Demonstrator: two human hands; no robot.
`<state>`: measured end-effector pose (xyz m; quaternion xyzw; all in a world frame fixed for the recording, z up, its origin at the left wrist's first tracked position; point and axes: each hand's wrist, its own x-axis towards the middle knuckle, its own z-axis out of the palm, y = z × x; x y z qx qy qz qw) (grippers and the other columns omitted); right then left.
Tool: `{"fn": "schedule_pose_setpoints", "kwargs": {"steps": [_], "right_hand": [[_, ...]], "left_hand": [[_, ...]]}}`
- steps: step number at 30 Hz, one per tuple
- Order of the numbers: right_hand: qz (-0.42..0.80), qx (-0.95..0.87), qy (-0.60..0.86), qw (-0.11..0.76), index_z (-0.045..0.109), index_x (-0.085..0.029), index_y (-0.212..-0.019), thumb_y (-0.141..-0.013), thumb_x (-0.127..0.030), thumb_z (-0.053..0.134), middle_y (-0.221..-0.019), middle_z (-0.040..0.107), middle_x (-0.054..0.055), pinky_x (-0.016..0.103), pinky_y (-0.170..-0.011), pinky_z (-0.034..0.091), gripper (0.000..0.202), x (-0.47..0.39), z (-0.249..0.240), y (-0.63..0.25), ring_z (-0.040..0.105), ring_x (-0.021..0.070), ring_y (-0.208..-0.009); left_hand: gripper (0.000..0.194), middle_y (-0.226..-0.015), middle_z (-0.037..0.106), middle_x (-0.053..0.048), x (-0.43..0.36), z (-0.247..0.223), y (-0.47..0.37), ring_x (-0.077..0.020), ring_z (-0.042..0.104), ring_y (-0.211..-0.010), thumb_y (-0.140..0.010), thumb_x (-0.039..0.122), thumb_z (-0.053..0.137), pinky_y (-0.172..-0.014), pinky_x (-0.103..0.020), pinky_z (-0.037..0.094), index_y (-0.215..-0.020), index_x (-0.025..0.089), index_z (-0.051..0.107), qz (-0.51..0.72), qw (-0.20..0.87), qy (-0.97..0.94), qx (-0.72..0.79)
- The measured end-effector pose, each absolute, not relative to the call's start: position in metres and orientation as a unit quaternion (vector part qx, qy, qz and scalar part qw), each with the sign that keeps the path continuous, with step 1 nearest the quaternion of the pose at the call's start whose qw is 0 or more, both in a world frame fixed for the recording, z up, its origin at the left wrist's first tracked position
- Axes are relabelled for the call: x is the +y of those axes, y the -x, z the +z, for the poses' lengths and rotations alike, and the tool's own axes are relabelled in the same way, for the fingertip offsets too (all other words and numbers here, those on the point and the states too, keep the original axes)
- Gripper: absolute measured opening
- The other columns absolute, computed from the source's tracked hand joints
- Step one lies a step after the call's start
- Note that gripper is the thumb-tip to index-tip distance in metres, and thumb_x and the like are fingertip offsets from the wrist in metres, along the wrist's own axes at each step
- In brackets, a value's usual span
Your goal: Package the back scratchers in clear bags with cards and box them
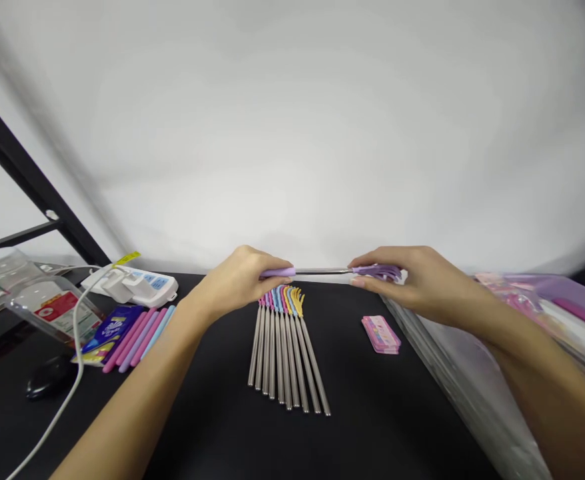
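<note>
A purple back scratcher (322, 271) with a thin metal shaft is held level above the table's far edge. My left hand (240, 280) is closed on its smooth purple handle end. At the other end, the fingers of my right hand (407, 277) pinch the purple clawed head, partly hiding it. Below and between my hands, several metal rods (285, 360) with pink, blue, purple and yellow clawed heads (285, 298) lie fanned side by side on the black table (212, 420). Pink printed cards (381, 335) lie stacked to their right.
On the left are several pink, purple and blue handles (137, 339), a blue packet (111, 333), a clear plastic container (55, 307), a white power strip (147, 285), a white cable (77, 347) and a black mouse (50, 377). Clear plastic bags (452, 373) lie to the right.
</note>
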<state>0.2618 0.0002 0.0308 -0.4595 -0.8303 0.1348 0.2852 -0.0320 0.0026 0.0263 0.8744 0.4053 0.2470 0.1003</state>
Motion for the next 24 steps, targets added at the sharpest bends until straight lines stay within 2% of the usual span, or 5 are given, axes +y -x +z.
{"fn": "schedule_pose_setpoints", "kwargs": {"steps": [5,9,15,20,24], "right_hand": [[0.137,-0.88,0.412,0.191,0.071,-0.024,-0.081,-0.093,-0.039,0.05,-0.071,0.07,0.0,0.027,-0.057,0.043,0.029,-0.001,0.024,-0.253,0.061,0.0166,-0.063],[0.079,-0.902,0.373,0.204,0.064,-0.021,-0.069,-0.095,-0.033,0.048,-0.057,0.059,-0.001,0.028,-0.053,0.035,0.033,-0.004,0.023,-0.253,0.049,0.014,-0.053],[-0.037,-0.916,0.303,0.259,0.068,-0.02,-0.074,-0.095,-0.025,0.048,-0.063,0.06,0.003,0.03,-0.057,0.034,0.029,-0.006,0.015,-0.248,0.05,0.016,-0.058],[-0.113,-0.922,0.281,0.242,0.064,-0.019,-0.073,-0.095,-0.018,0.045,-0.064,0.054,0.004,0.031,-0.06,0.035,0.029,-0.011,0.01,-0.239,0.048,0.0181,-0.063],[-0.177,-0.925,0.261,0.209,0.057,-0.019,-0.069,-0.091,-0.007,0.044,-0.065,0.052,0.004,0.032,-0.061,0.033,0.028,-0.017,0.011,-0.234,0.043,0.0182,-0.062]], "left_hand": [[0.033,-0.065,0.062,-0.002,-0.003,0.024,0.023,-0.0128,0.054,-0.057,-0.099,0.037,0.044,-0.06,-0.026,0.037,-0.093,0.018,0.07,0.194,-0.005,-0.919,0.343],[0.035,-0.06,0.052,0.001,-0.003,0.023,0.021,-0.0109,0.044,-0.053,-0.1,0.034,0.041,-0.056,-0.027,0.032,-0.08,0.017,0.065,0.195,0.012,-0.926,0.323],[0.037,-0.055,0.047,0.003,-0.006,0.026,0.019,-0.0085,0.036,-0.051,-0.097,0.032,0.045,-0.052,-0.025,0.029,-0.071,0.015,0.065,0.21,0.14,-0.909,0.332],[0.037,-0.061,0.057,-0.001,-0.006,0.028,0.022,-0.0086,0.041,-0.054,-0.093,0.039,0.051,-0.048,-0.022,0.029,-0.083,0.012,0.074,0.191,0.295,-0.864,0.361],[0.039,-0.059,0.057,-0.001,0.0,0.017,0.023,-0.0072,0.038,-0.05,-0.088,0.046,0.058,-0.044,-0.021,0.027,-0.09,0.01,0.075,0.19,0.423,-0.81,0.36]]}}
